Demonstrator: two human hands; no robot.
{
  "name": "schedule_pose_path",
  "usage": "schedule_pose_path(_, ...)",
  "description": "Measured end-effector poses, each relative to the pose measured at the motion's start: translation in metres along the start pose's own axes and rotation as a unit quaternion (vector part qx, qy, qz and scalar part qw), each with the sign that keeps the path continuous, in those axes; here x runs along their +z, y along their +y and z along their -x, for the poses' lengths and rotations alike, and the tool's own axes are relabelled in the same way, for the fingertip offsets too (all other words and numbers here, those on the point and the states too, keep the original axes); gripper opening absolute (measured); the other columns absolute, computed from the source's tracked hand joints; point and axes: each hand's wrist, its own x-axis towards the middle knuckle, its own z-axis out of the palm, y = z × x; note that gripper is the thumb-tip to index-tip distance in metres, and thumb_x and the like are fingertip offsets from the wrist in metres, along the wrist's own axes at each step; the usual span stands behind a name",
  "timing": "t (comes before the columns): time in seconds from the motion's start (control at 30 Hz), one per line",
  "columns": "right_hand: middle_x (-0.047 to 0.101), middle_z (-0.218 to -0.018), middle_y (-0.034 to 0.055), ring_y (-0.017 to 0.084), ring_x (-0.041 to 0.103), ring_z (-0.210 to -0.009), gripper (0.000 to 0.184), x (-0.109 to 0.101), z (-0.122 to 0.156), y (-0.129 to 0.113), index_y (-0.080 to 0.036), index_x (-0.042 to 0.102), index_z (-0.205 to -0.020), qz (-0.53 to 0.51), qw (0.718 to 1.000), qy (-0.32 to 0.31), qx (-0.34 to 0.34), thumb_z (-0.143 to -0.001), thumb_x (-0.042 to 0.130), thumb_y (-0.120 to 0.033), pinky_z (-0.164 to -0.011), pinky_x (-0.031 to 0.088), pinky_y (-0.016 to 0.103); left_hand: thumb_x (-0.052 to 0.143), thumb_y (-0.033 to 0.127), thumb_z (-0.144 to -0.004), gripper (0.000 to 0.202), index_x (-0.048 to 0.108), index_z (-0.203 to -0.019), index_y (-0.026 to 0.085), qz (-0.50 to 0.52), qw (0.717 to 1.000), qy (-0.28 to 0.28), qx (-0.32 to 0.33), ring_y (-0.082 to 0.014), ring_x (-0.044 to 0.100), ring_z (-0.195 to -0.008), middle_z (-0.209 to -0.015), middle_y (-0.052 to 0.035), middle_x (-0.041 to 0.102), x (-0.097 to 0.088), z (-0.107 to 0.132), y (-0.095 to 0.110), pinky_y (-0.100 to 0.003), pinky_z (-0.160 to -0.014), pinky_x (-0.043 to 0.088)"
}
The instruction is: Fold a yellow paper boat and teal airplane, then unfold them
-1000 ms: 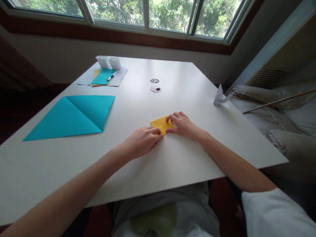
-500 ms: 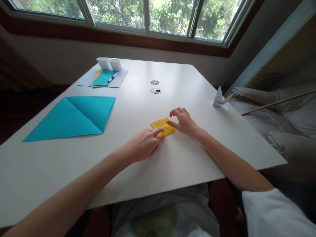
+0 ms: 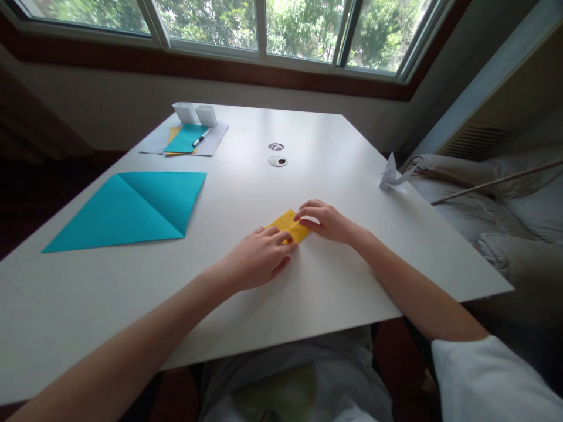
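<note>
A small yellow folded paper (image 3: 287, 218) lies flat on the white table in front of me, with crease lines across its top. My left hand (image 3: 266, 253) presses its fingertips on the near left part, covering that corner, while the thumb sits lower by the near edge. At the right side, my right hand (image 3: 325, 221) has thumb and forefinger tips close together on the paper, curled as in a pinch. Its right corner is partly hidden under those fingers.
A large creased teal sheet (image 3: 145, 208) lies to the left. Behind it are stacked papers (image 3: 180, 140), a marker (image 3: 201, 138) and two white boxes (image 3: 206, 115). Two round cable holes (image 3: 277, 161) mark the table (image 3: 352, 293). A white origami crane (image 3: 391, 174) stands near the right edge.
My right hand has come slightly down and left, its fingers lowering onto the paper. My left fingers have shifted further over the paper, and the left thumb has dropped toward me.
</note>
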Motion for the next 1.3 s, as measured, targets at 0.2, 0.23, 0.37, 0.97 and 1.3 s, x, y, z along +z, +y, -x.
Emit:
schedule_pose_path(0.2, 0.066, -0.104, 0.0064, 0.018, 0.058, -0.097, 0.021, -0.002, 0.006, 0.003, -0.02, 0.064, -0.102, -0.041, 0.996, -0.067, -0.036, -0.087, 0.049, -0.023, -0.086, 0.046, 0.033, 0.049, 0.022, -0.084, 0.027, 0.058, -0.109, 0.017, 0.101, 0.994, 0.041, 0.009, -0.0201, 0.055, -0.1, -0.111, -0.009, 0.06, 0.002, 0.001, -0.028, -0.033, -0.087, 0.046)
schedule_pose_path(0.23, 0.067, -0.102, 0.006, 0.018, 0.057, -0.096, 0.02, -0.001, 0.006, 0.004, -0.02, 0.065, -0.101, -0.032, 0.997, -0.062, -0.031, -0.087, 0.05, -0.022, -0.085, 0.047, 0.033, 0.049, 0.022, -0.084, 0.023, 0.06, -0.104, 0.017, 0.1, 0.994, 0.041, 0.0, -0.0198, 0.055, -0.098, -0.108, -0.0083, 0.061, 0.002, 0.002, -0.034, -0.033, -0.086, 0.046)
schedule_pose_path(0.37, 0.067, -0.102, 0.0066, 0.017, 0.058, -0.092, 0.019, 0.0, 0.006, 0.003, -0.018, 0.067, -0.095, -0.02, 0.998, -0.05, -0.028, -0.086, 0.05, -0.018, -0.082, 0.048, 0.03, 0.049, 0.022, -0.085, 0.017, 0.064, -0.091, 0.018, 0.109, 0.993, 0.041, 0.002, -0.0169, 0.058, -0.087, -0.096, -0.0059, 0.065, 0.005, 0.002, -0.049, -0.03, -0.08, 0.048)
schedule_pose_path(0.97, 0.066, -0.102, 0.0085, 0.017, 0.06, -0.092, 0.023, -0.005, 0.007, -0.001, -0.017, 0.067, -0.097, -0.024, 0.997, -0.064, -0.028, -0.084, 0.056, -0.032, -0.082, 0.047, 0.027, 0.045, 0.021, -0.088, 0.022, 0.066, -0.093, 0.016, 0.106, 0.99, 0.091, 0.003, -0.0157, 0.057, -0.083, -0.09, -0.007, 0.066, 0.014, -0.001, -0.05, -0.027, -0.075, 0.048)
schedule_pose_path(1.3, 0.067, -0.086, 0.0091, 0.017, 0.06, -0.079, 0.021, -0.001, 0.004, -0.014, -0.015, 0.064, -0.093, 0.066, 0.997, -0.041, 0.008, -0.089, 0.045, -0.022, -0.072, 0.046, 0.028, 0.048, 0.02, -0.085, 0.018, 0.065, -0.082, 0.016, 0.114, 0.985, 0.124, -0.047, -0.0159, 0.058, -0.076, -0.078, -0.0054, 0.067, 0.018, -0.003, -0.047, -0.026, -0.069, 0.047)
